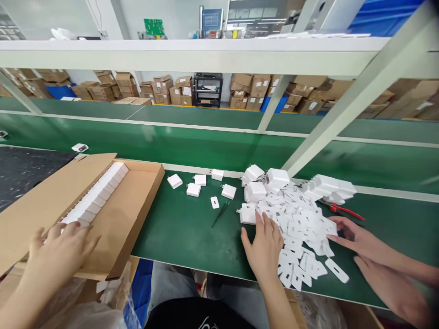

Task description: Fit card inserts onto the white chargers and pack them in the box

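Note:
My left hand [63,249] reaches into an open cardboard box [137,208], its fingers on the near end of a row of white chargers [98,194]. My right hand [263,249] has its fingers spread at the left edge of a heap of flat white plates [302,224], its fingertips close to a white charger [248,214]. Several white chargers [194,189] lie apart on the green table, near one loose plate [214,202] and dark tweezers [220,214]. More chargers [255,192] stand against the back of the heap.
Another person's hands [356,237] are at the heap's right side. Red-handled pliers [346,211] lie behind them. A slanted white post [336,109] rises beyond the heap to an overhead shelf [192,59]. A black mat [30,169] lies at the far left.

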A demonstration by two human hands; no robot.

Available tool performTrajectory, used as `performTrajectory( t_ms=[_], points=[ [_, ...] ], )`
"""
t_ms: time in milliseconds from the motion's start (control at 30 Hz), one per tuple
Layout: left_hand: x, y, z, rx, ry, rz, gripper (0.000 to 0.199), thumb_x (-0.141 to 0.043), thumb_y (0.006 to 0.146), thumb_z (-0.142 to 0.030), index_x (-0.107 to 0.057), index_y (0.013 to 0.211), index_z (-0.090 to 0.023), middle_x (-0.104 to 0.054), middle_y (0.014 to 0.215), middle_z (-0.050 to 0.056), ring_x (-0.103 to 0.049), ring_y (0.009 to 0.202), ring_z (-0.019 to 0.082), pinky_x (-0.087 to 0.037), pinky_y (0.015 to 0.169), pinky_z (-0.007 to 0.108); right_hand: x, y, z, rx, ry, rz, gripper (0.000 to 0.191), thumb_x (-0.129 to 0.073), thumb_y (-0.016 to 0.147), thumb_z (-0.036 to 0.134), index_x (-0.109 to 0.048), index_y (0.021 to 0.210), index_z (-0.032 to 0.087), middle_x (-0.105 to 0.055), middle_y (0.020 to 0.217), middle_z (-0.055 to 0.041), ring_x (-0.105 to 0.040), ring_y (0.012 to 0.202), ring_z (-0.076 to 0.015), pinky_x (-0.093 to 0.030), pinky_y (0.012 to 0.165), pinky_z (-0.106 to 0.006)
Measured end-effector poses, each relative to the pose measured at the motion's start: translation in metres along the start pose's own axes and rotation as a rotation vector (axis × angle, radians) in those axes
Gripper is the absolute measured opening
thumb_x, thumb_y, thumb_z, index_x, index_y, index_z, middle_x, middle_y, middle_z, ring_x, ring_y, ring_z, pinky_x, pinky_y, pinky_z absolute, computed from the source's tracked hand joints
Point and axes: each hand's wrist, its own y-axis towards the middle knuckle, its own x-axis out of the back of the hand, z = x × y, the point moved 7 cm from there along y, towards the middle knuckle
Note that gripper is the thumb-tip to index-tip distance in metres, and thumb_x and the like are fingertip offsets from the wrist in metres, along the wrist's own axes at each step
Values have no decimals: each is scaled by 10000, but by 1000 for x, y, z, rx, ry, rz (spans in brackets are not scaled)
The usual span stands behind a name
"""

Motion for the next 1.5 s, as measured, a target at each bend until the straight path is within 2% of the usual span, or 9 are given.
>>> performTrajectory(
  t_ms=[100,233,433,567,733,933,1167,1333,1500],
  points=[
    [40,1,-73,-64,29,-266,481,-335,1026,-448,-729,1115,-186,-690,1188,153,-572,1138,368,-293,1166,645,-9,-2,8,98,-3,34,496,-445,1056,387,-567,1446,106,-561,1509,-231,-395,1478,-444,-315,1171,-694],
    [54,13,-170,-248,-264,-326,322,-454,1035,-385,-711,1117,-210,-703,1184,128,-616,1127,342,-373,1097,574,-16,-6,28,179,38,87,409,-484,1045,301,-602,1419,182,-610,1473,-164,-424,1478,-420,-272,1211,-705],
    [21,33,-292,-508,-572,-125,342,-588,973,-276,-648,1299,-193,-658,1297,154,-585,1201,342,-464,972,492,-24,-5,51,255,341,306,622,-418,1006,128,-379,1612,259,-484,1601,-108,-518,1425,-274,-499,1150,-511],
    [-1,31,-345,-595,-702,26,581,-737,884,-302,-555,1415,-151,-627,1363,198,-573,1235,387,-453,1018,557,-25,-2,36,197,334,247,591,-446,983,114,-426,1569,191,-522,1527,-154,-504,1404,-304,-501,1139,-547],
    [-3,29,-347,-598,-845,42,371,-676,930,-220,-572,1286,-194,-659,1297,141,-614,1216,329,-482,1017,504,-24,-6,22,169,228,226,302,-545,1027,242,-665,1302,214,-535,1445,-167,-535,1312,-365,-527,1046,-578],
    [24,5,-316,-521,-1361,29,400,-646,966,-190,-472,1319,-265,-585,1429,123,-579,1331,261,-487,1090,446,-15,-10,16,-19,193,111,400,-656,992,423,-601,1263,134,-607,1143,-179,-581,1072,-367,-540,885,-544],
    [43,-15,-306,-533,-1516,-37,491,-661,922,-84,-441,1319,-273,-606,1390,128,-527,1360,267,-497,1079,485,-22,-6,22,17,321,155,191,-539,1013,213,-662,1156,181,-650,1068,-114,-621,980,-303,-542,862,-495],
    [43,-22,-302,-543,-1569,-106,521,-658,918,-78,-376,1315,-263,-582,1271,120,-566,1284,258,-518,1013,431,15,-7,29,-87,596,88,208,-591,1024,240,-630,1228,228,-656,1179,-87,-654,1088,-231,-574,930,-394],
    [35,-29,-307,-474,-1404,-29,497,-596,929,-90,-418,1360,-261,-475,1253,118,-539,1183,243,-506,961,393,59,-21,57,-160,968,66,311,-683,984,214,-611,1280,273,-682,1196,-58,-672,1101,-205,-567,981,-363]
  ],
)
